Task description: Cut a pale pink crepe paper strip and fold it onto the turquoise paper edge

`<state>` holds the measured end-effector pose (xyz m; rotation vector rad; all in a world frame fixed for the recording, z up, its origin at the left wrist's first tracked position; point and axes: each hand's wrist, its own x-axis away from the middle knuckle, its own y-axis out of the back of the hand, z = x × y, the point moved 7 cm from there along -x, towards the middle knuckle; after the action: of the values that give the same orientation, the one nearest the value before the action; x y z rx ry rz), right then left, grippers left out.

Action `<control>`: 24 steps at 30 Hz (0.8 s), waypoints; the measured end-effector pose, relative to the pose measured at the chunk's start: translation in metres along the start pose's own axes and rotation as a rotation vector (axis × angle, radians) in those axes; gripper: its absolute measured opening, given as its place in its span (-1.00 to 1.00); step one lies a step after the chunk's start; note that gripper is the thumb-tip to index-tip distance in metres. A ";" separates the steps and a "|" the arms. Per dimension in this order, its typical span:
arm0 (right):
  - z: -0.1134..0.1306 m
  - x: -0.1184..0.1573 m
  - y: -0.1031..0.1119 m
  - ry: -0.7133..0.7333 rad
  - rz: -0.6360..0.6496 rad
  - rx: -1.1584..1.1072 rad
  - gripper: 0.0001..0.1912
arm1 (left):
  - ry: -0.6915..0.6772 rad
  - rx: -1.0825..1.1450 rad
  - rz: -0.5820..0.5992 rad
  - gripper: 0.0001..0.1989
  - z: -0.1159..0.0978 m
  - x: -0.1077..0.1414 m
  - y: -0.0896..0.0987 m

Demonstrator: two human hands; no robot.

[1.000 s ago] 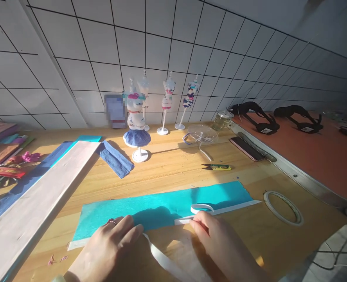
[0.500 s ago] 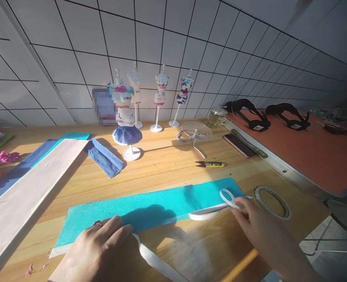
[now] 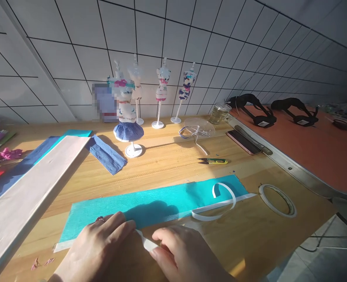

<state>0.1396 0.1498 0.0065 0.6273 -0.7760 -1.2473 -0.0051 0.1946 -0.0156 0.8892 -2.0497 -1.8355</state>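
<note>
A long turquoise strip (image 3: 117,207) lies on the wooden table, with white tape along its near edge. My left hand (image 3: 103,243) rests on that near edge, fingers together; a white strip (image 3: 145,241) comes out from beside its fingertips. The strip's other end is pinched between the thumb and forefinger of my right hand (image 3: 182,250). A loose curl of white strip (image 3: 233,199) lies over the right part of the turquoise piece. What is under my left palm is hidden.
Right of the turquoise strip lies a tape roll (image 3: 277,200). Behind are yellow snips (image 3: 217,161), a phone (image 3: 243,142), a glass jar (image 3: 219,113) and small dress forms (image 3: 128,109). A pale board (image 3: 38,196) and blue crepe pieces (image 3: 107,154) are at left.
My right hand has let go of the curled white strip and moved left, where it now grips the strip near my left hand. My left hand has stayed on the turquoise edge.
</note>
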 end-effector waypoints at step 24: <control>-0.045 -0.011 0.034 -0.058 -0.153 0.178 -0.84 | 0.099 0.120 -0.001 -0.81 0.000 -0.003 0.011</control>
<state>0.1941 0.1679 0.0039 0.8107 -0.9072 -1.3499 -0.0052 0.1965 -0.0046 0.9913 -2.1158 -1.6480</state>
